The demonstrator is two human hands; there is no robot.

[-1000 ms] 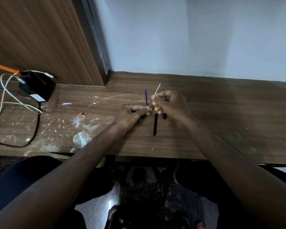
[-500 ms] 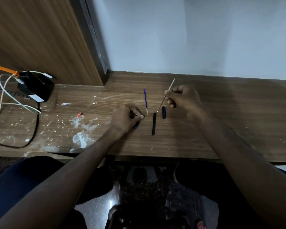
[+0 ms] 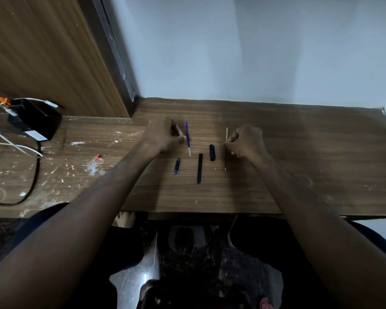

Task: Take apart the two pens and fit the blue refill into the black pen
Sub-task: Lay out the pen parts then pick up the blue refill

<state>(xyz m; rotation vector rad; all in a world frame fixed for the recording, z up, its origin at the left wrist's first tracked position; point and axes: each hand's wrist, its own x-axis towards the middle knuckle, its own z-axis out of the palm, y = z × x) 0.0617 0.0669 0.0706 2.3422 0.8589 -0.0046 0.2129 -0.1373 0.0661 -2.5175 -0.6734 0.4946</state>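
Note:
The blue refill (image 3: 188, 139) lies on the wooden table (image 3: 299, 166), pointing away from me. My left hand (image 3: 163, 137) is curled just left of it, fingertips at the refill; whether they grip it is unclear. A short blue pen piece (image 3: 177, 166) lies near the hand. To its right lie the black pen barrel (image 3: 200, 168) and a short black cap (image 3: 212, 152). My right hand (image 3: 245, 142) pinches a thin refill (image 3: 226, 134), white at the far end and dark below, its tip low by the table right of the cap.
A black adapter box (image 3: 35, 121) with white cables (image 3: 13, 146) and a black cord sits at the far left. Paint specks and a small red scrap (image 3: 97, 156) mark the left of the table. A wooden panel (image 3: 42, 52) and a wall stand behind.
My hands have parted. The left hand set the blue piece down and moved up to the blue refill. The right hand carried the thin refill to the right of the cap.

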